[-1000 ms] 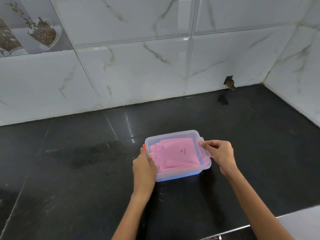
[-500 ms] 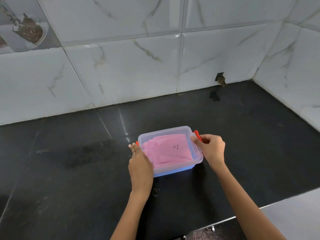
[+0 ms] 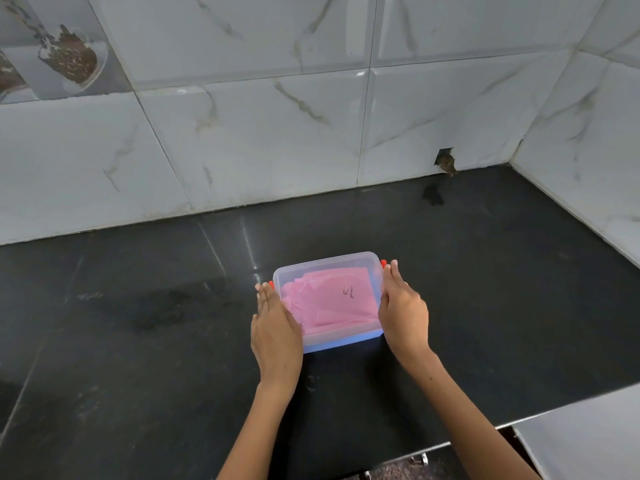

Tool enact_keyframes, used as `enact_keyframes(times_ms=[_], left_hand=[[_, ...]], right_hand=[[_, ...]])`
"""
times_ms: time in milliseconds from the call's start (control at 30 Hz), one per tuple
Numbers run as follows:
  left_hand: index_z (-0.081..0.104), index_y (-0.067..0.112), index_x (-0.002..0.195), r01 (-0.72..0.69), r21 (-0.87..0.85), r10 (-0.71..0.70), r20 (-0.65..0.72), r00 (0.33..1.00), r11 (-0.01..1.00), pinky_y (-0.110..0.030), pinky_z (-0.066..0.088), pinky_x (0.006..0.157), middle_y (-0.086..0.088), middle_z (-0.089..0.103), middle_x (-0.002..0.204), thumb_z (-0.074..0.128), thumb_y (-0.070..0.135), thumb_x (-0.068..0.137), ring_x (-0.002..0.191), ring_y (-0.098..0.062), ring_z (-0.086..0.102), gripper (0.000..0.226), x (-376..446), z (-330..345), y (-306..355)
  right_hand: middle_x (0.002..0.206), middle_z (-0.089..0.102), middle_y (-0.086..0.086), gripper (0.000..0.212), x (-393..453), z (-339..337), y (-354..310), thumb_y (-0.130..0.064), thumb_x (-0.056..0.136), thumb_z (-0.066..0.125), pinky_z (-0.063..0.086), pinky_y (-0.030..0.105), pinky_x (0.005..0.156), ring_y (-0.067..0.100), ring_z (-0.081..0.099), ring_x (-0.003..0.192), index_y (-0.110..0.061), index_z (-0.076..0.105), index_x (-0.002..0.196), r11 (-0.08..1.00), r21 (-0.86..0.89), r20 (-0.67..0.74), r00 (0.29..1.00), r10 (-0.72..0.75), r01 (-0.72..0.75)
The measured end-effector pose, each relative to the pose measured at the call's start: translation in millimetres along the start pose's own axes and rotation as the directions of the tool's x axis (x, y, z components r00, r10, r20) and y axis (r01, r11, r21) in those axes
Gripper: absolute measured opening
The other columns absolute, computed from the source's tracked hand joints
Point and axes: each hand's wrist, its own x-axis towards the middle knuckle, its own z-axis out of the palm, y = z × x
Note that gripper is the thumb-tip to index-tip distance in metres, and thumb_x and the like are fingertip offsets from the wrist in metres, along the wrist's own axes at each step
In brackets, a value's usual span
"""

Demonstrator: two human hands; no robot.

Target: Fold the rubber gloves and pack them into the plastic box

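A clear plastic box [image 3: 341, 339] with a translucent lid and a blue base sits on the black counter. Folded pink rubber gloves [image 3: 329, 304] show through the lid, with a small dark mark on top. My left hand [image 3: 275, 329] lies flat against the box's left side, its fingers straight, covering most of the red clip [image 3: 270, 284] there. My right hand [image 3: 403, 306] presses flat against the right side, fingertips beside the other red clip [image 3: 383, 264].
The black stone counter [image 3: 138, 341] stretches left and right of the box. White marble wall tiles [image 3: 277, 133] rise behind and at the right. A small hole [image 3: 446, 162] sits low in the back wall. The counter's front edge [image 3: 450, 441] lies near my arms.
My right hand has let go of the right clip and now lies straight-fingered along the box's side. My left hand stays flat on the left side.
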Motion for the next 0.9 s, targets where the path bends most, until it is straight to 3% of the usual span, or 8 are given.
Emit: enact_keyframes(times_ms=[67,133,200,300,567,900], left_hand=[[0.016,0.005,0.149,-0.009,0.134,0.015,-0.046,0.999,0.991,-0.045,0.019,0.119,-0.011,0.021,0.157,0.028,0.010,0.101,0.147,-0.023,0.016,0.050,6.6,-3.9,-8.4],[0.017,0.006,0.150,-0.010,0.231,0.030,-0.083,0.996,0.973,-0.045,0.013,0.118,-0.009,0.015,0.159,0.027,0.009,0.101,0.148,-0.022,0.007,0.050,14.9,-11.4,-21.2],[0.017,0.006,0.150,0.004,0.286,0.024,-0.097,0.995,0.958,-0.046,0.012,0.118,-0.010,0.014,0.159,0.030,0.007,0.099,0.148,-0.023,0.005,0.052,22.9,-21.5,-35.4],[0.018,0.007,0.150,0.038,0.319,0.003,-0.126,0.992,0.947,-0.048,0.011,0.118,-0.009,0.012,0.160,0.031,0.006,0.098,0.148,-0.023,0.005,0.053,37.2,-37.7,-55.5],[0.018,0.008,0.150,0.018,0.369,0.027,-0.116,0.993,0.929,-0.046,0.011,0.118,-0.008,0.011,0.160,0.026,0.010,0.101,0.148,-0.021,0.004,0.050,63.3,-54.7,-73.1],[0.015,0.007,0.150,-0.014,0.354,0.067,-0.138,0.988,0.935,-0.043,0.010,0.119,-0.010,0.010,0.160,0.025,0.011,0.101,0.148,-0.022,0.005,0.050,64.7,-52.3,-77.5]], right_hand=[[0.152,0.033,0.013,0.048,-6.1,10.4,-5.4,0.001,0.096,0.037,0.046,0.034,0.100,0.029,0.057,0.117,-0.004,0.033,0.143,0.997,0.002,0.001,0.997,-0.073,0.073],[0.156,0.020,0.013,0.049,-8.6,21.9,-17.0,-0.007,0.099,0.032,0.021,0.032,0.116,0.025,0.029,0.142,-0.002,0.022,0.147,0.991,-0.035,0.051,0.990,-0.130,0.132],[0.159,0.010,0.012,0.051,-7.8,33.2,-31.8,-0.019,0.102,0.025,0.006,0.030,0.117,0.023,0.012,0.147,-0.002,0.013,0.148,0.982,-0.072,0.104,0.981,-0.166,0.174],[0.159,0.003,0.013,0.055,-1.3,48.6,-56.4,-0.029,0.102,0.019,0.001,0.031,0.117,0.024,0.004,0.147,-0.001,0.006,0.148,0.966,-0.101,0.155,0.962,-0.223,0.240],[0.160,0.002,0.010,0.057,7.8,65.2,-81.3,-0.031,0.102,0.018,-0.001,0.029,0.115,0.022,0.004,0.147,-0.003,0.004,0.149,0.954,-0.147,0.176,0.956,-0.235,0.262],[0.160,0.002,0.006,0.057,5.1,63.0,-83.5,-0.036,0.101,0.017,-0.001,0.030,0.115,0.019,0.002,0.147,-0.009,0.005,0.150,0.970,-0.082,0.151,0.965,-0.214,0.228]])
